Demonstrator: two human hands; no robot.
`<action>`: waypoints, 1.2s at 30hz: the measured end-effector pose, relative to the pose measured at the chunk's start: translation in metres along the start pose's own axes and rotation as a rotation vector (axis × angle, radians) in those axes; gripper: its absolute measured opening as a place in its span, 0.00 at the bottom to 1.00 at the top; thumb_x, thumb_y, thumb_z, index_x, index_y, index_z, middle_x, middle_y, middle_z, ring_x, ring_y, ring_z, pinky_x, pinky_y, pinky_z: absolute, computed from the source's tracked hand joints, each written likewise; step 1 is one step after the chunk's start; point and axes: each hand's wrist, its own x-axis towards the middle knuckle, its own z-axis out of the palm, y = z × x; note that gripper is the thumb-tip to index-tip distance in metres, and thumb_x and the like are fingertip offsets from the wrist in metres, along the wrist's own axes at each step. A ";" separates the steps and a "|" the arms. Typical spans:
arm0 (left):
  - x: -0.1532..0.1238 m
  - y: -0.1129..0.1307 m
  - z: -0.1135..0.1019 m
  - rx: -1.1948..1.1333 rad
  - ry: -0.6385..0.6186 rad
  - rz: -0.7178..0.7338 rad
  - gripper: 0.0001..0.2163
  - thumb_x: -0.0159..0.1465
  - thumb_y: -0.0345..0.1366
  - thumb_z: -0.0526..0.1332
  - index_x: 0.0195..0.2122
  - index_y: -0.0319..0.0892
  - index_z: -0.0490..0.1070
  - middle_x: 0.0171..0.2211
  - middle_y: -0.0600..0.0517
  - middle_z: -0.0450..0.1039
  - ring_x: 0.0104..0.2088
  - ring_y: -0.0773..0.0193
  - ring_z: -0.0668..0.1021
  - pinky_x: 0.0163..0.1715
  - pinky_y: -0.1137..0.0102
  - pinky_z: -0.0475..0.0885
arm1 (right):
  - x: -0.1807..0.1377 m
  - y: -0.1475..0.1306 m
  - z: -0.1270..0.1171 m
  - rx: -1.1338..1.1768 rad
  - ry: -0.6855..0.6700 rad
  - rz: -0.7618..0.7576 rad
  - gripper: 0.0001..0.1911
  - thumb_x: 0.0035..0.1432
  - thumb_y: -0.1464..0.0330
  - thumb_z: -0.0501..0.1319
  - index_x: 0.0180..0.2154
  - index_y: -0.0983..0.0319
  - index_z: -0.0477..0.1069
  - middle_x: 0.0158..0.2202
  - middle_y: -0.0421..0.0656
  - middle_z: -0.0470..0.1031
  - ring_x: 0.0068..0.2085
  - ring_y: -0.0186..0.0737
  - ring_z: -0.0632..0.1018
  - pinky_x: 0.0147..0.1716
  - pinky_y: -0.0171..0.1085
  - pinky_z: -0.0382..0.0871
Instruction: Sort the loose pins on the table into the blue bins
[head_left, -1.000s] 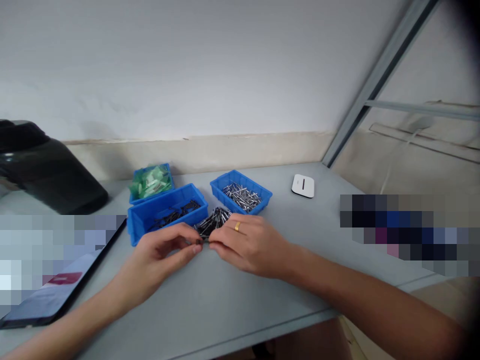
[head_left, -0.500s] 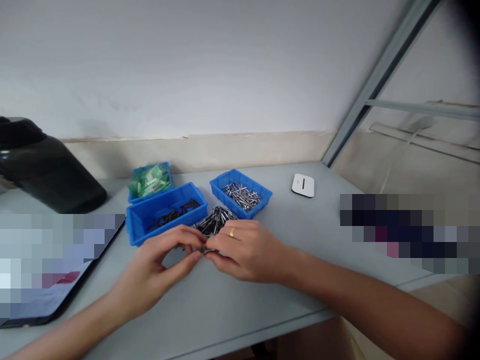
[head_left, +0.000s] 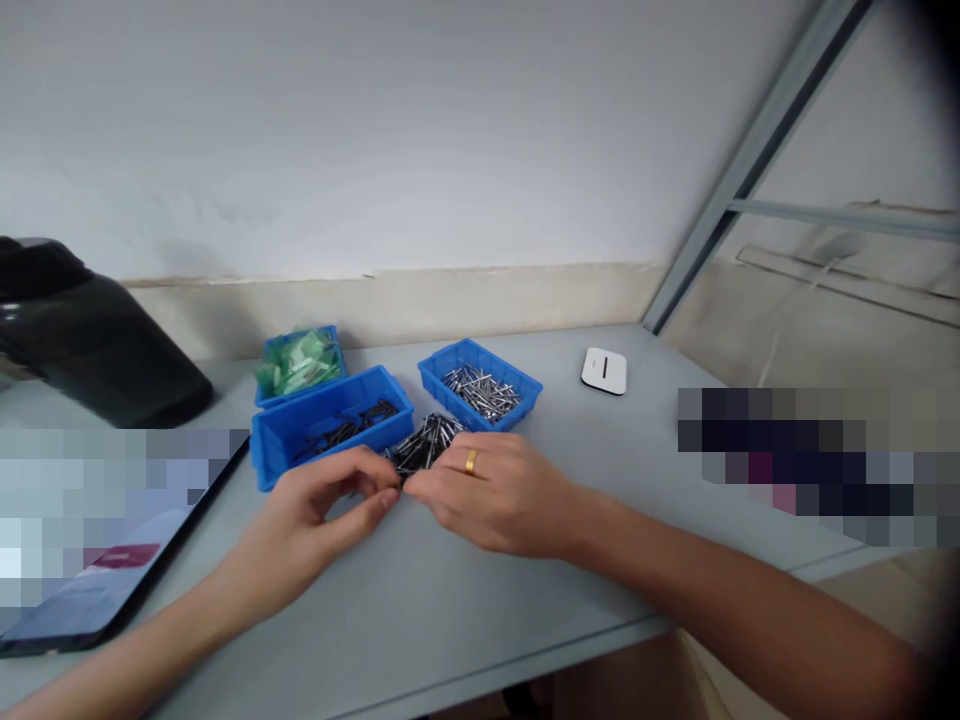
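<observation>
My left hand (head_left: 330,510) and my right hand (head_left: 487,495) almost meet at the fingertips, low over the table. Both are closed in a pinch; a small dark bit shows between them, too small to name. A gold ring is on my right hand. Just behind the fingers lies a loose pile of thin black and silver rod-like pieces (head_left: 429,440), partly covered by my right hand. A blue bin (head_left: 281,450) with dark thin pieces stands behind my left hand. Another blue bin (head_left: 521,415), behind my right hand, holds silver metal pins (head_left: 484,390).
Behind the front bin is a small blue bin (head_left: 339,350) with green plastic bags (head_left: 304,360). A dark bottle (head_left: 105,340) leans at the left, by a tablet-like screen (head_left: 112,590). A white square device (head_left: 604,371) lies back right, near a metal post (head_left: 690,255).
My hands have shifted slightly up and left, closer to the pile. The fingertips have turned a little, and my right fingers are more curled. The bins have not moved.
</observation>
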 end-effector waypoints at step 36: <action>0.002 -0.007 0.005 -0.475 -0.240 -0.170 0.07 0.61 0.39 0.70 0.26 0.45 0.80 0.27 0.55 0.74 0.30 0.67 0.75 0.32 0.76 0.70 | 0.003 -0.008 -0.004 0.074 0.132 -0.060 0.07 0.64 0.76 0.59 0.34 0.64 0.73 0.25 0.35 0.73 0.27 0.31 0.68 0.28 0.33 0.65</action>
